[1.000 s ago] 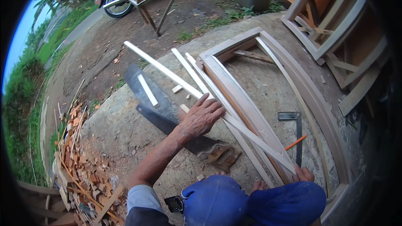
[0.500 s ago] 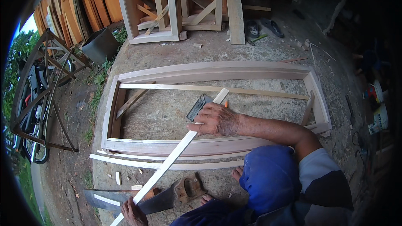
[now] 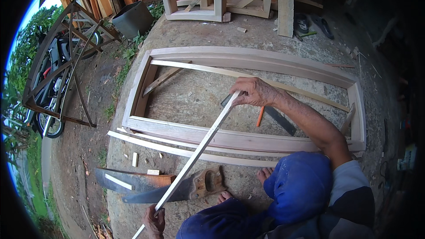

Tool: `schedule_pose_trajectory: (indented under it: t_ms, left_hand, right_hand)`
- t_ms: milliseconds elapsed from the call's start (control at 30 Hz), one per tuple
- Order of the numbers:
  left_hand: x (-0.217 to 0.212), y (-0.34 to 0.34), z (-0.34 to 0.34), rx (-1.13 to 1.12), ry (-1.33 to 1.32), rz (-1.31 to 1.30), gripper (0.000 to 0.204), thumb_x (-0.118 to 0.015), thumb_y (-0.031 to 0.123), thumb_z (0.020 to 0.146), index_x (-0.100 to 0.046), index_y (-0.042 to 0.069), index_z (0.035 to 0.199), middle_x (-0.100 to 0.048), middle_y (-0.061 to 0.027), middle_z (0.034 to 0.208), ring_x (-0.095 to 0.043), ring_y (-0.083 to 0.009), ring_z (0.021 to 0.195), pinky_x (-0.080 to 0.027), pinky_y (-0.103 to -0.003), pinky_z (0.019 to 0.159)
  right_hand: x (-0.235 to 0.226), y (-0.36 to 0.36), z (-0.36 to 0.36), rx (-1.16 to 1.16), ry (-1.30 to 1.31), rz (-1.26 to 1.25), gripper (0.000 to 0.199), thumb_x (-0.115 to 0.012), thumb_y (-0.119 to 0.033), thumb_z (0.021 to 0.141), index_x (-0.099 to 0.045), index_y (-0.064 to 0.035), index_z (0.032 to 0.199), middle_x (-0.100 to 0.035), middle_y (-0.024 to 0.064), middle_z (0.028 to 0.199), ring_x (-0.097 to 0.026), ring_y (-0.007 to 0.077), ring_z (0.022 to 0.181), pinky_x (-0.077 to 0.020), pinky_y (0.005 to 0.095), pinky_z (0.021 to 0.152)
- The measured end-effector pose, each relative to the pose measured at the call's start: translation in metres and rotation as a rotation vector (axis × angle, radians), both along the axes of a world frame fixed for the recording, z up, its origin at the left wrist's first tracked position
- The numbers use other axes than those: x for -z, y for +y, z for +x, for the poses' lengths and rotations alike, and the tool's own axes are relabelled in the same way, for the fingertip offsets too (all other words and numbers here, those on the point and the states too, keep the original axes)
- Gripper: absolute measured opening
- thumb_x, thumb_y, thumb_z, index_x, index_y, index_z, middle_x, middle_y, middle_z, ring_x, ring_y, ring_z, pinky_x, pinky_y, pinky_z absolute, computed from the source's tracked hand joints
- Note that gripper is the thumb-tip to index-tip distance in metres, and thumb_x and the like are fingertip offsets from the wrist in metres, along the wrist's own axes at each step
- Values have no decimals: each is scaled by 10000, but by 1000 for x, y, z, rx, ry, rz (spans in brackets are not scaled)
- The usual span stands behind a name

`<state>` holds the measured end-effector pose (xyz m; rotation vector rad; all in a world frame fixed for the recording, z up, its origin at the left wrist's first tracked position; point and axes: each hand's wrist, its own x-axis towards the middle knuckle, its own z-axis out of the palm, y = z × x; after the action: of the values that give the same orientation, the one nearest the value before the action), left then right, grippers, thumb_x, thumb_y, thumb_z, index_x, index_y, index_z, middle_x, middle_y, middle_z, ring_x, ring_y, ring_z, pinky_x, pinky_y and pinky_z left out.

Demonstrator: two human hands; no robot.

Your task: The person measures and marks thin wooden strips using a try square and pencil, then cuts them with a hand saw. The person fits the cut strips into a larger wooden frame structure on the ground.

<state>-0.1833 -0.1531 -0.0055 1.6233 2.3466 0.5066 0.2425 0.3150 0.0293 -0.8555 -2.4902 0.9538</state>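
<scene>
A long, thin, pale wooden strip [image 3: 195, 154] slants across the view, held in both hands. My right hand [image 3: 254, 92] pinches it near its far end, above the inside of a rectangular wooden frame [image 3: 186, 128] lying on the ground. Lower down, my left hand [image 3: 153, 222] is closed around the strip near its other end. Under my right arm lies a try square with a dark blade [image 3: 280, 121], its handle partly hidden by the strip and hand. An orange pencil [image 3: 260, 116] rests beside it.
Two more strips [image 3: 177, 149] lie along the frame's near side. A handsaw [image 3: 172, 192] and a second saw blade [image 3: 117, 175] lie nearer me. Upright wooden frames [image 3: 195, 15] stand at the back, sandals [image 3: 321, 25] to their right. A motorcycle [image 3: 51, 77] is at left.
My right hand has shifted to the strip's far end, which stuck out past the fingers before. More of the try square and pencil now shows. The whole view has shifted a little.
</scene>
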Motion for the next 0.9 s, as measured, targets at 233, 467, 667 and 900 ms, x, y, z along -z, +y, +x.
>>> schedule_pose_trajectory:
  t_ms: [233, 467, 667, 900]
  left_hand:
    - [11, 5, 13, 33, -84, -146, 460, -857, 215, 771, -639, 101, 1160, -691, -145, 899, -698, -381, 826, -543, -467, 689]
    - [7, 23, 41, 102, -14, -143, 530, -817, 228, 818, -598, 126, 1291, -689, -111, 954, -718, -345, 824, -576, -466, 701]
    - [-8, 40, 55, 54, -130, -199, 536, -779, 257, 865, -567, 132, 1341, -685, -117, 1006, -714, -343, 837, -574, -461, 683]
    - [-10, 113, 98, 206, -31, -73, 508, -713, 247, 923, -526, 146, 1384, -671, -138, 1059, -701, -366, 882, -567, -483, 682]
  right_hand:
    - [26, -12, -18, 85, 475, -777, 390, -801, -125, 891, -567, -26, 1188, -601, 15, 936, -665, 91, 783, -639, 262, 733]
    - [46, -54, -51, 99, 580, -945, 434, -797, -90, 885, -563, -8, 1240, -627, 20, 954, -667, 91, 811, -638, 237, 761]
    - [40, -64, -63, 98, 430, -880, 428, -794, -115, 895, -578, 3, 1245, -712, 79, 992, -710, 116, 858, -620, 235, 728]
    - [40, -82, -80, 192, 212, -848, 371, -781, -245, 935, -636, 50, 1105, -731, 128, 860, -741, 171, 726, -613, 266, 581]
